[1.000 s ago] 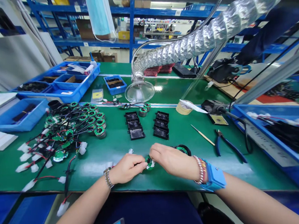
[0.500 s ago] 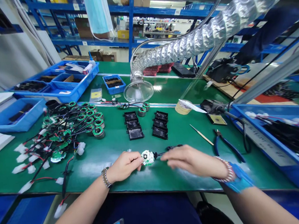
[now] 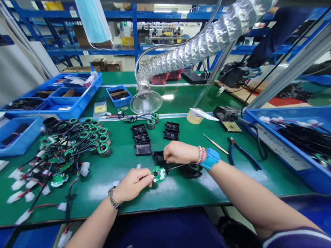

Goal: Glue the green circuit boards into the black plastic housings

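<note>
My left hand (image 3: 134, 184) pinches the edge of a small round green circuit board (image 3: 159, 174) with white patches, just above the front of the bench. From the board a black cable (image 3: 175, 166) runs right to a dark part (image 3: 192, 171), partly hidden under my right wrist. My right hand (image 3: 180, 152) is closed on a black plastic case (image 3: 159, 157), which sits left of its fingertips. Beyond it lie two black cases (image 3: 171, 130) in a short column. Another column of black cases (image 3: 141, 140) stands to the left.
Wired boards with round coils (image 3: 103, 149) are heaped at left, near blue bins (image 3: 22, 143). Pliers (image 3: 243, 154), a wooden-handled pick (image 3: 216, 144) and a tape roll (image 3: 195, 116) lie at right. An extraction hood (image 3: 146, 102) hangs over the back. A blue bin (image 3: 287, 157) stands far right.
My right hand has moved left and away from me, and now grips the nearest case of the right column, shifted toward the left. My left hand keeps the circuit board. The whole view has shifted slightly.
</note>
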Demonstrator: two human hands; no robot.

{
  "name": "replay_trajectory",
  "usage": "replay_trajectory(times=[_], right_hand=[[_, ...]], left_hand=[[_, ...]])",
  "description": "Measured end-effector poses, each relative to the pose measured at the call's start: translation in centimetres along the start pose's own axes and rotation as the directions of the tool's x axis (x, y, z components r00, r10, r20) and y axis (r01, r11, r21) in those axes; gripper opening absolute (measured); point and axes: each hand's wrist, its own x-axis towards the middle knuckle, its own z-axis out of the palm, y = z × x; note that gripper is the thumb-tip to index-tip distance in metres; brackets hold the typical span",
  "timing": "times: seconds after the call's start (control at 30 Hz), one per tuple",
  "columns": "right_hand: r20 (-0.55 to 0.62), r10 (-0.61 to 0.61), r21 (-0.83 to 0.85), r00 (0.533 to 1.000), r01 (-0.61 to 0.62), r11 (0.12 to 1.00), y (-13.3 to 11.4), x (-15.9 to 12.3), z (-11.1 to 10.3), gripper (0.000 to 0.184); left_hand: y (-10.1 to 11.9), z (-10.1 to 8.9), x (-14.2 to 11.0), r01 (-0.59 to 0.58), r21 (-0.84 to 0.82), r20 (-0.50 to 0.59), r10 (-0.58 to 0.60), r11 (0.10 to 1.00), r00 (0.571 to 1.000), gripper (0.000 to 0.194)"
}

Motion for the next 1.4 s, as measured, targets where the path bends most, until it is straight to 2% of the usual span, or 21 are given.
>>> replay_trajectory(times=[0.07,0.17,0.3,0.37,0.4,0.43,0.47,0.5,0.53,0.57,0.6,0.73,0.8,0.9,1.0,1.07,1.13,1.23,1.33,1.4], right_hand=[[0.092,-0.128,0.081,0.988,0.121,0.989,-0.6,0.4,0.0,0.013],[0.163,-0.243,0.184,0.956,0.213,0.960,-1.0,1.0,-0.2,0.019],[0.106,-0.280,0.337,0.954,0.231,0.913,-0.5,-0.5,-0.7,0.024],[0.021,-0.226,0.517,0.974,0.183,0.836,0.3,-2.1,-0.5,0.024],[-0.061,-0.120,0.649,0.991,0.131,0.750,1.0,-2.9,-0.2,0.023],[-0.155,0.054,0.780,0.986,0.089,0.620,1.9,-3.5,0.2,0.023],[-0.233,0.266,0.879,0.935,0.085,0.468,3.1,-3.9,0.6,0.023],[-0.275,0.478,0.939,0.834,0.127,0.319,4.5,-4.2,1.0,0.023],[-0.283,0.648,0.959,0.707,0.200,0.202,6.2,-4.2,1.4,0.023],[-0.279,0.754,0.952,0.595,0.273,0.137,7.9,-4.1,1.5,0.023],[-0.275,0.814,0.937,0.512,0.332,0.108,9.7,-3.8,1.5,0.024],[-0.207,0.930,0.856,0.304,0.516,0.023,15.3,-2.4,0.0,0.026],[-0.173,0.956,0.800,0.236,0.601,-0.004,16.6,-1.9,-0.9,0.026],[-0.135,0.976,0.713,0.171,0.701,-0.024,16.7,-2.1,-1.8,0.024],[-0.106,0.983,0.650,0.148,0.759,-0.044,15.3,-3.4,-2.0,0.030],[-0.101,0.982,0.628,0.157,0.776,-0.060,13.8,-4.8,-1.8,0.040],[-0.116,0.973,0.608,0.200,0.789,-0.090,11.8,-6.1,-1.2,0.044],[-0.150,0.943,0.611,0.298,0.777,-0.148,8.3,-7.4,0.0,0.038],[-0.160,0.904,0.676,0.395,0.711,-0.191,5.2,-7.6,1.2,0.035],[-0.155,0.885,0.687,0.439,0.691,-0.223,3.6,-7.5,1.6,0.034]], left_hand=[[0.1,0.0,0.0,0.000,0.005,0.016,0.000,1.000,1.000,0.042],[-0.1,0.0,-0.1,0.007,0.013,0.031,-0.007,1.000,1.000,0.043],[-0.4,0.0,0.0,0.047,-0.001,-0.003,-0.047,0.999,0.999,0.042],[-0.5,0.0,0.2,0.101,-0.050,-0.008,-0.101,0.994,0.995,0.042],[-0.6,0.0,0.3,0.138,-0.098,-0.003,-0.139,0.986,0.990,0.042],[-0.6,0.1,0.3,0.180,-0.160,0.005,-0.182,0.971,0.983,0.043],[-0.6,0.1,0.4,0.224,-0.232,0.018,-0.226,0.947,0.974,0.043],[-0.7,0.2,0.4,0.261,-0.306,0.037,-0.263,0.915,0.964,0.043],[-0.8,0.3,0.5,0.289,-0.377,0.061,-0.288,0.880,0.956,0.043],[-0.9,0.3,0.5,0.305,-0.438,0.087,-0.298,0.846,0.951,0.043],[-1.0,0.4,0.5,0.310,-0.488,0.112,-0.294,0.816,0.949,0.043],[-1.6,0.5,0.3,0.293,-0.598,0.163,-0.244,0.746,0.956,0.040],[-1.8,0.6,0.2,0.290,-0.615,0.153,-0.250,0.733,0.956,0.040],[-1.8,0.6,0.3,0.291,-0.629,0.093,-0.302,0.721,0.949,0.040],[-1.7,0.7,0.5,0.281,-0.646,0.019,-0.352,0.710,0.936,0.039],[-1.6,0.7,0.6,0.270,-0.654,0.003,-0.355,0.706,0.935,0.038],[-1.6,0.7,0.6,0.266,-0.655,0.010,-0.344,0.707,0.939,0.037],[-1.6,0.6,0.4,0.265,-0.645,0.024,-0.328,0.716,0.944,0.036],[-1.6,0.6,0.1,0.262,-0.624,0.033,-0.310,0.736,0.950,0.035],[-1.5,0.5,0.1,0.255,-0.599,0.035,-0.294,0.759,0.955,0.034]])
